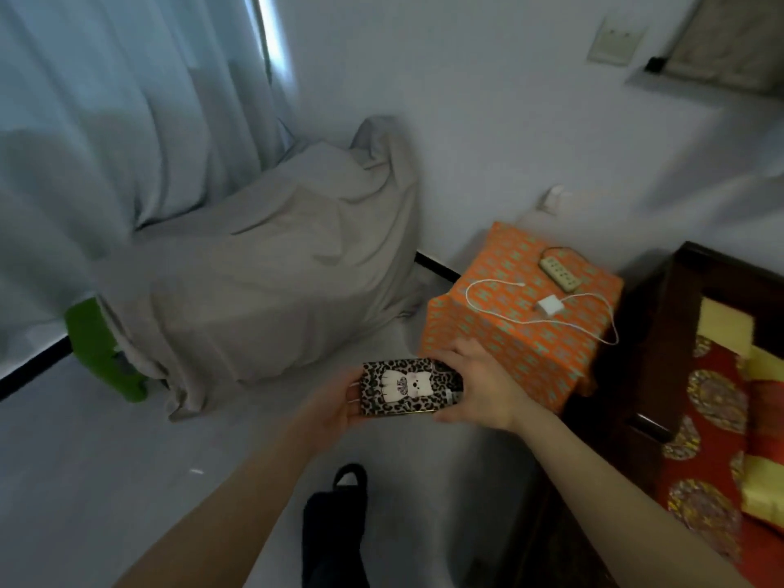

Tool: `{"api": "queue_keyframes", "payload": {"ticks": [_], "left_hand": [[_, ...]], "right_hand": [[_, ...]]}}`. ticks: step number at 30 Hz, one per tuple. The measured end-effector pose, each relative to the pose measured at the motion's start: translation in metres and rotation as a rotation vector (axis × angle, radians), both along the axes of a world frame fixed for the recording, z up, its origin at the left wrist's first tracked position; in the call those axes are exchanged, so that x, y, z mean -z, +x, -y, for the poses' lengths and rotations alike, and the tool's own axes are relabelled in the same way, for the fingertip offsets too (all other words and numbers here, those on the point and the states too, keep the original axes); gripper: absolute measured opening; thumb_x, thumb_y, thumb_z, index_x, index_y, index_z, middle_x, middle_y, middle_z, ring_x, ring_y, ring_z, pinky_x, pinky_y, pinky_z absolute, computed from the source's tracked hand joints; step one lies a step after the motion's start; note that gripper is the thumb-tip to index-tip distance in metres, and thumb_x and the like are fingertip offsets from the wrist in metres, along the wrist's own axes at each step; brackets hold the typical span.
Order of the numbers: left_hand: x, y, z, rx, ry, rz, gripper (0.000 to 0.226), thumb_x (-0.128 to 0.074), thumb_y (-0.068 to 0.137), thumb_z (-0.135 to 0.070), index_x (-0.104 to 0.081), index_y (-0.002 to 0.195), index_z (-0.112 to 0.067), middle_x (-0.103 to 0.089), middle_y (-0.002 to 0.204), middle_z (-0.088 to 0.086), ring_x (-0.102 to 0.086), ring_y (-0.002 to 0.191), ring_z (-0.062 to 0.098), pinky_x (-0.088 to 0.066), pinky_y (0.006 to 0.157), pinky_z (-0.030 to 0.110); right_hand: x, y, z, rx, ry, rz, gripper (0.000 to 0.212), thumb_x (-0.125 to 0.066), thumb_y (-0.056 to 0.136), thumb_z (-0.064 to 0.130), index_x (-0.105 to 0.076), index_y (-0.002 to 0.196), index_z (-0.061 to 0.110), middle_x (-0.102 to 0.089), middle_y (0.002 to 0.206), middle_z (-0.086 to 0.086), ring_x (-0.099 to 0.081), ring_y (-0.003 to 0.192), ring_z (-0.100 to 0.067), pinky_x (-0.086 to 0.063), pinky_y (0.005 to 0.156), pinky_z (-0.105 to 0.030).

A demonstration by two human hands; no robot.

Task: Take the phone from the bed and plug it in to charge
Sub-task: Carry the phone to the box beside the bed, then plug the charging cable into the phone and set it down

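The phone (pixel 409 387) has a leopard-print case with a white cartoon figure and lies flat, back side up, between both my hands above the floor. My left hand (pixel 339 403) grips its left end and my right hand (pixel 479 386) grips its right end. Just beyond my right hand stands a box-shaped stand covered in orange patterned cloth (pixel 517 328). On top of it lie a white charger block (pixel 550 308) with its white cable (pixel 481 286) looped loose, and a beige power strip (pixel 561 269).
The bed (pixel 721 418), dark wood with a red and gold cover, runs along the right edge. A grey sheet (pixel 271 269) drapes over bulky furniture at left, a green stool (pixel 97 345) beside it. Pale curtains hang behind. My dark-socked foot (pixel 339 515) stands on the grey floor.
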State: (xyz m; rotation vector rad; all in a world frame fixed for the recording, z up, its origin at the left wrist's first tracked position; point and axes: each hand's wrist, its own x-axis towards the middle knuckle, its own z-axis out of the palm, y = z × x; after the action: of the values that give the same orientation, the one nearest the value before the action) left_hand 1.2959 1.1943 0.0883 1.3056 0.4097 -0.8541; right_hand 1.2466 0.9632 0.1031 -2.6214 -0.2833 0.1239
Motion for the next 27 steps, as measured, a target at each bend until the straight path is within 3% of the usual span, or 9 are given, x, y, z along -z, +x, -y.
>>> {"api": "queue_keyframes", "payload": {"ticks": [4,9,12,15,19,23,27], "left_hand": [[0.006,0.101,0.052,0.195,-0.031,-0.001,0.034,-0.042,0.096,-0.026,-0.056,0.121,-0.008,-0.065,0.107,0.011,-0.063,0.088,0.021,-0.051,0.078,0.036],[-0.005,0.19,0.129,0.415,-0.03,-0.018,0.03,-0.041,0.097,-0.027,-0.056,0.117,-0.011,-0.066,0.099,0.008,-0.063,0.085,0.019,-0.052,0.072,0.031],[-0.001,0.229,0.189,0.514,-0.036,-0.043,0.027,-0.041,0.097,-0.028,-0.057,0.112,-0.013,-0.067,0.092,0.007,-0.063,0.081,0.018,-0.053,0.07,0.03],[0.009,0.257,0.239,0.584,-0.033,-0.046,0.03,-0.042,0.096,-0.029,-0.057,0.117,-0.013,-0.066,0.093,0.007,-0.062,0.082,0.018,-0.05,0.079,0.033],[0.038,0.299,0.309,0.623,-0.026,-0.064,0.038,-0.043,0.095,-0.031,-0.055,0.124,-0.01,-0.067,0.094,0.007,-0.063,0.082,0.019,-0.051,0.076,0.033],[0.076,0.342,0.366,0.606,-0.03,-0.078,0.04,-0.043,0.096,-0.032,-0.056,0.124,-0.007,-0.069,0.094,0.009,-0.068,0.074,0.018,-0.057,0.059,0.031],[0.12,0.383,0.403,0.591,0.006,-0.081,0.04,-0.049,0.093,-0.033,-0.059,0.122,-0.007,-0.072,0.099,0.009,-0.068,0.083,0.021,-0.056,0.061,0.03]], "right_hand": [[0.006,0.059,0.036,0.206,0.036,0.005,0.092,-0.088,0.052,0.042,-0.051,0.132,0.019,-0.053,0.124,-0.006,-0.045,0.113,-0.022,-0.034,0.097,-0.028],[-0.002,0.106,0.089,0.423,0.053,-0.027,0.089,-0.086,0.054,0.043,-0.049,0.133,0.023,-0.052,0.119,-0.004,-0.045,0.11,-0.02,-0.04,0.096,-0.032],[-0.003,0.126,0.13,0.55,0.035,-0.047,0.092,-0.078,0.054,0.059,-0.05,0.132,0.017,-0.051,0.121,-0.003,-0.044,0.112,-0.021,-0.038,0.099,-0.033],[0.006,0.144,0.169,0.623,0.027,-0.059,0.097,-0.067,0.052,0.069,-0.049,0.133,0.017,-0.05,0.122,-0.002,-0.043,0.112,-0.02,-0.037,0.098,-0.032],[0.034,0.179,0.233,0.638,-0.028,-0.085,0.095,-0.085,0.054,0.045,-0.048,0.135,0.012,-0.05,0.125,-0.009,-0.043,0.117,-0.027,-0.036,0.099,-0.037],[0.061,0.222,0.287,0.658,-0.064,-0.088,0.092,-0.085,0.056,0.046,-0.049,0.133,0.012,-0.052,0.124,-0.011,-0.043,0.116,-0.028,-0.038,0.099,-0.042],[0.097,0.26,0.321,0.678,-0.039,-0.125,0.093,-0.083,0.057,0.048,-0.047,0.135,0.012,-0.051,0.125,-0.009,-0.041,0.116,-0.028,-0.041,0.098,-0.046]]}}
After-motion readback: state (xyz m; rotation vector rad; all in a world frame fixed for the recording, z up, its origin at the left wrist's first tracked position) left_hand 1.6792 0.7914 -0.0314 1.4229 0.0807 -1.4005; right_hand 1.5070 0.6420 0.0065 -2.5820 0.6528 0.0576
